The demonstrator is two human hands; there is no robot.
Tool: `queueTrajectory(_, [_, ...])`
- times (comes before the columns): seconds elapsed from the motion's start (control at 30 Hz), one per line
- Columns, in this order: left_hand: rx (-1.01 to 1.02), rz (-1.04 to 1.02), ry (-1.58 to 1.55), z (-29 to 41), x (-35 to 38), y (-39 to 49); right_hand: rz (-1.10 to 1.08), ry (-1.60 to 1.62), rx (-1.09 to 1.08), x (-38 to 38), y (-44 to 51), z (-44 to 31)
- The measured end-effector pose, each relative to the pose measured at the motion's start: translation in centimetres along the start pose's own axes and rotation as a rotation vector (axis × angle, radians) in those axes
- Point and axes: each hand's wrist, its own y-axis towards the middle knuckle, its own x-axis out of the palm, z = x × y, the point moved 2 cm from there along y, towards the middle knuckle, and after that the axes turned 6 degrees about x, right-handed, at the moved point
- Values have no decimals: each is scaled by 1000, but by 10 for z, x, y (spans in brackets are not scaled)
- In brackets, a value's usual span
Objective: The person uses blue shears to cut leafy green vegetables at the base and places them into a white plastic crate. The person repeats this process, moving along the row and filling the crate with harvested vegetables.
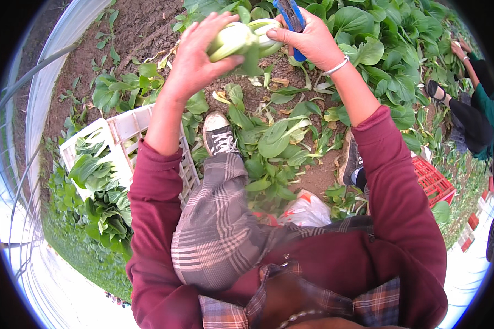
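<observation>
In front of me, at the top of the view, my left hand [203, 53] is curled around a pale-stemmed head of bok choy [230, 41], thumb below and fingers above; it is slightly blurred. Right beside that head is a second bok choy [266, 37], with my right thumb and fingers on it. My right hand [313, 41] also grips a blue utility knife [292, 16], which stands upright across the palm; its top end is cut off by the frame edge. Loose leaves [278, 137] lie on the soil below my hands.
A white plastic crate [131, 123] with bok choy [92, 168] stands at my left. Growing bok choy [391, 61] fills the upper right. A plastic bag [306, 209] lies between my legs, a red crate [432, 179] at my right. Another person [477, 111] works at far right.
</observation>
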Motion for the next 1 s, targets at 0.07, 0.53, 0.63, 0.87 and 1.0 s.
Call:
queueTrajectory(0.07, [-219, -136, -301, -2, 16, 0, -21, 32, 20, 4, -8, -11])
queueTrajectory(0.53, [-578, -8, -745, -42, 35, -37, 72, -17, 106, 16, -28, 10])
queueTrajectory(0.63, [-368, 41, 594, -82, -11, -39, 150, -98, 173, -14, -29, 23])
queueTrajectory(0.87, [-658, -142, -1083, -17, 59, -17, -3, 364, 284, 14, -34, 36])
queueTrajectory(1.0, [-778, -119, -1172, -24, 84, -37, -88, 134, 285, 13, -29, 30])
